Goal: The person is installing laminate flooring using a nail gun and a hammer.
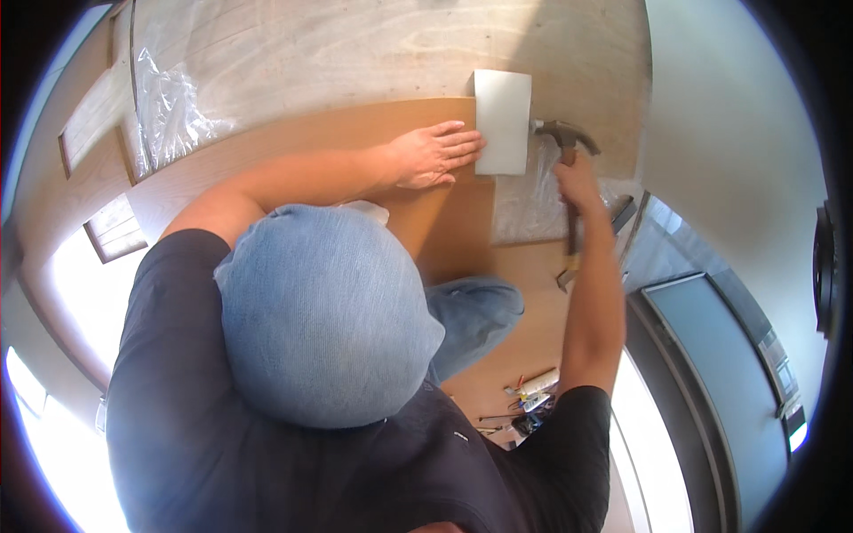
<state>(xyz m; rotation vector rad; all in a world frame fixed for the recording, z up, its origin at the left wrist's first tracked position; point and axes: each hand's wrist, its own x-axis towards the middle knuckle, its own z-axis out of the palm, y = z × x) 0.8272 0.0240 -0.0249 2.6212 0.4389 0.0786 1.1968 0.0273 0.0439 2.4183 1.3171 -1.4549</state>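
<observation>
My left hand [437,155] lies flat, fingers stretched out, on a light-brown wood board [355,124]. Its fingertips reach the left edge of a white rectangular block [503,123] at the end of the board. My right hand [579,181] is closed round the handle of a claw hammer [562,133]. The hammer's striking face is at the block's right edge; whether it touches I cannot tell. My raised denim knee [320,311] hides part of the board, and my other leg [475,324] is folded beyond it.
Clear plastic film [169,115] lies on pale plywood [355,53], left of the board. A metal-ended tool [566,277] sits below my right hand. Several tools and a white tube [538,382] lie on the floor. A blue-grey framed panel [724,355] stands at right.
</observation>
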